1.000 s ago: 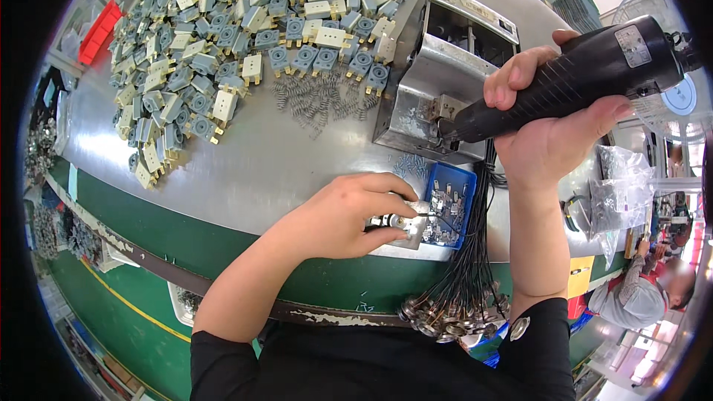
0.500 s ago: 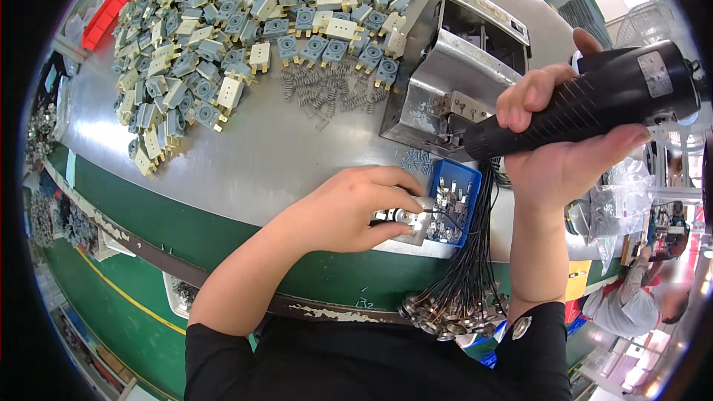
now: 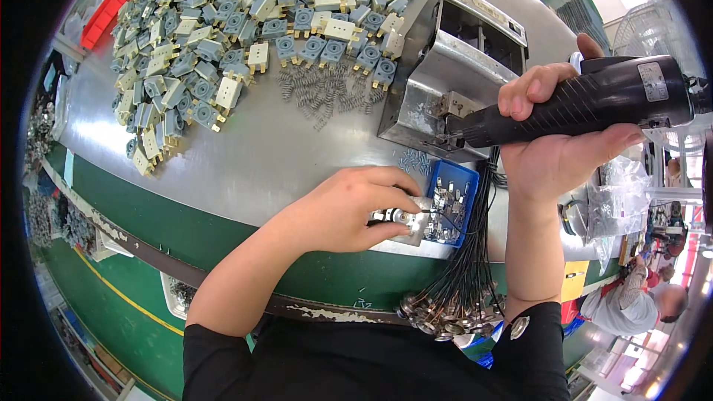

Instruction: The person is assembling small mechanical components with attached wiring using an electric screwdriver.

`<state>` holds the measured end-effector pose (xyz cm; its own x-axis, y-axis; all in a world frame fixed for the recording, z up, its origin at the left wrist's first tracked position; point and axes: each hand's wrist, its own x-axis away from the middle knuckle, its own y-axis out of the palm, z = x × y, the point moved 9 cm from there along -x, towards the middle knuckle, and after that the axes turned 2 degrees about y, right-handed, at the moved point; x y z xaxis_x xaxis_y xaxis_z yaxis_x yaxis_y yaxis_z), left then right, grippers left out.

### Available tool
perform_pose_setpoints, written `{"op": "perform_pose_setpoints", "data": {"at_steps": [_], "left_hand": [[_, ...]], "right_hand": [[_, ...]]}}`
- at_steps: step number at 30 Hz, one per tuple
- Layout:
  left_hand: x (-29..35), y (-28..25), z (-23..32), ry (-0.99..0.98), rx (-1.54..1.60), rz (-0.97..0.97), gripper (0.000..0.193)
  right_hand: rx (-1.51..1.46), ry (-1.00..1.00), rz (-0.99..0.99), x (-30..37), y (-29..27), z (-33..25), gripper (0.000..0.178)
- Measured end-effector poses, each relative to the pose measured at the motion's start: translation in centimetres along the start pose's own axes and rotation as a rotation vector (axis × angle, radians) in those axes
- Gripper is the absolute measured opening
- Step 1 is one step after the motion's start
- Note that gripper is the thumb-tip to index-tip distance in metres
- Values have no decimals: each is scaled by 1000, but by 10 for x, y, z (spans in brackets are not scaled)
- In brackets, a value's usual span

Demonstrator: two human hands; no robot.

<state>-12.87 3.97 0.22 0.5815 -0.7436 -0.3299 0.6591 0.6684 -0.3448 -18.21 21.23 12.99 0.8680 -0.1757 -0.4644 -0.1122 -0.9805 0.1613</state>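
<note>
My right hand [image 3: 546,137] is wrapped round a black electric screwdriver [image 3: 609,100], held nearly level. Its front end meets the small block on the side of a metal screw feeder [image 3: 453,67]; the bit itself is hidden. Lower down, my left hand [image 3: 356,208] pinches a small silvery metal part [image 3: 399,215] on a flat metal plate [image 3: 422,229]. A thin black wire runs from there to the right. Directly right of these fingers stands a blue tray [image 3: 474,178] of small metal terminals [image 3: 448,204]. Small bluish screws [image 3: 414,160] lie loose behind the tray.
Grey and cream plug-like housings [image 3: 215,52] with brass pins are heaped at the far left. Springs [image 3: 323,93] lie beside them. Black wires [image 3: 475,252] with round metal ends [image 3: 445,315] hang over the table's near edge. Another person [image 3: 631,304] is at the right.
The screwdriver's front end has shifted slightly left and away against the feeder, while its rear end has dropped a little. My left hand stays in place on the metal part.
</note>
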Motion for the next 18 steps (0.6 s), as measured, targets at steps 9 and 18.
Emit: {"op": "perform_pose_setpoints", "data": {"at_steps": [9, 18], "left_hand": [[1, -1, 1, 15, 9, 5, 30], [0, 0, 0, -7, 3, -4, 31]], "right_hand": [[-143, -15, -33, 1, -6, -6, 114], [-11, -17, 39, 3, -2, -4, 115]]}}
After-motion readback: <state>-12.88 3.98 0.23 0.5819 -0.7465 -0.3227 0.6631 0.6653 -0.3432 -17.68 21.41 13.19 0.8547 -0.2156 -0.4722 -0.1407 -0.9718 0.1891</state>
